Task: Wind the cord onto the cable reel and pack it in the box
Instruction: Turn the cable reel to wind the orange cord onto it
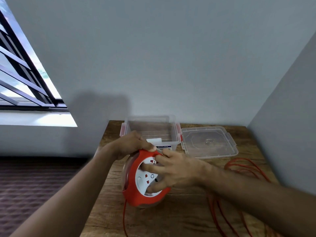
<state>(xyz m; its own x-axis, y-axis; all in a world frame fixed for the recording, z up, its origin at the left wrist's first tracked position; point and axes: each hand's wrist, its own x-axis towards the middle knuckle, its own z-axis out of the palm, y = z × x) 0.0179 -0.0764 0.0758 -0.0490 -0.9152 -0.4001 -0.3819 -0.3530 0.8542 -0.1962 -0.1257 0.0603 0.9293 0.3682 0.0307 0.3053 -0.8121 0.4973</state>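
Left hand (135, 144) grip atop cable reel (136, 195) handle, right hand (176, 170) on its face

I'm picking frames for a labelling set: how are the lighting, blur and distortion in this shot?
Head view: daylight enters from the window at left, casting a soft shadow on the wall; wide-angle distortion tilts the window bars and walls; the floor at lower left smears with motion blur, and the orange cord is slightly soft; the cable reel, left hand and right hand read clearly; no harsh glare on the clear box.
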